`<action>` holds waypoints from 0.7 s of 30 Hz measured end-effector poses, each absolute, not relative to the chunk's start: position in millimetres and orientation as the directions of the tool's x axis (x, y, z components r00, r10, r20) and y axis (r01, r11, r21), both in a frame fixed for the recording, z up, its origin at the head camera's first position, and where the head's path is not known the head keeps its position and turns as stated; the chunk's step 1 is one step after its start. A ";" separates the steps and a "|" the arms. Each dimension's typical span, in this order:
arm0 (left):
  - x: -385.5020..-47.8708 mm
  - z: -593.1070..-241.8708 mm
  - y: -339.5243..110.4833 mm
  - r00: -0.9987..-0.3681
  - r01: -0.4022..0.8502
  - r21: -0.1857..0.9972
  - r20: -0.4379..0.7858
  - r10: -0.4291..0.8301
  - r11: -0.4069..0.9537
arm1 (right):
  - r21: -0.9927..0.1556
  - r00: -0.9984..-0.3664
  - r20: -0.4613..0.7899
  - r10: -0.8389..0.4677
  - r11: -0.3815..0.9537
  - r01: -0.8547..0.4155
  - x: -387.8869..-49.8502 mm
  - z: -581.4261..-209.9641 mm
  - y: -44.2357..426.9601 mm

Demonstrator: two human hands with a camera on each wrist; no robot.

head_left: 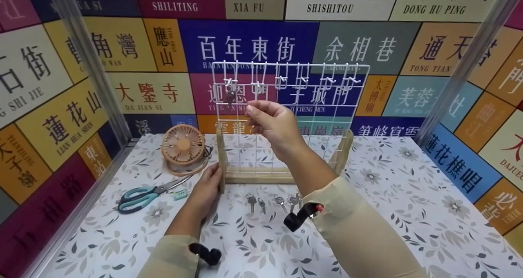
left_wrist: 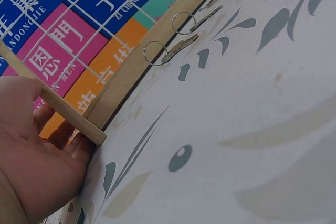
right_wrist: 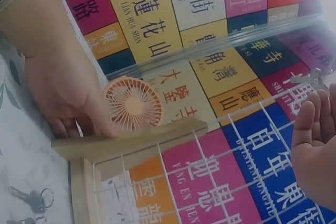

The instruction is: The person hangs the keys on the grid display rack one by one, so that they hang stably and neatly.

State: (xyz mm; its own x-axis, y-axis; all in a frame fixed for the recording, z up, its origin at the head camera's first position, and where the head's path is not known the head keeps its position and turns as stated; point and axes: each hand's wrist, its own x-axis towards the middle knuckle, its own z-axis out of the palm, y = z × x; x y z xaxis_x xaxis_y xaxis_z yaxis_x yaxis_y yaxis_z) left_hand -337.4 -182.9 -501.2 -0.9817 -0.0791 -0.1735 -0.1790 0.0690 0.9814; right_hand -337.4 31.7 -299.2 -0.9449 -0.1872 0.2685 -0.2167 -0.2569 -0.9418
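A white wire grid rack (head_left: 290,105) stands upright in a wooden base (head_left: 261,177), hooks along its top. My left hand (head_left: 209,179) grips the base's left wooden upright (left_wrist: 68,113), fingers curled behind it. My right hand (head_left: 274,125) is raised before the grid, just below the second hook (head_left: 258,85) from the left, thumb and fingertips close together. Whether anything sits between them is hidden. Metal keys (head_left: 231,96) hang from the leftmost hook; in the right wrist view keys (right_wrist: 311,79) show just beyond the right fingertips.
Several keys on rings (head_left: 251,202) lie on the floral tabletop (head_left: 384,212) in front of the base. At the left are an orange fan (head_left: 183,143), teal-handled scissors (head_left: 137,197) and a small green-and-white item (head_left: 180,194). Sign-covered panels (head_left: 249,41) stand behind and at both sides.
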 end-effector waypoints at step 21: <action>-337.0 -501.6 -184.2 -0.979 -0.188 0.977 -0.179 -0.094 0.099 | -0.975 -0.964 0.208 -0.164 -0.110 -0.192 -331.1 -377.2 131.9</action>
State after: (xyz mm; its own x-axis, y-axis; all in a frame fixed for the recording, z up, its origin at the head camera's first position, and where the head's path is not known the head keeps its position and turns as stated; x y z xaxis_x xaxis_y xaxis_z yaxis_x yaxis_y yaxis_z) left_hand -337.0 -184.2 -501.6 -0.9793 -0.0942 -0.1793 -0.1885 0.0993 0.9770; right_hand -331.1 131.9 -377.2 -0.9643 -0.1637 0.2081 -0.1917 -0.1105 -0.9752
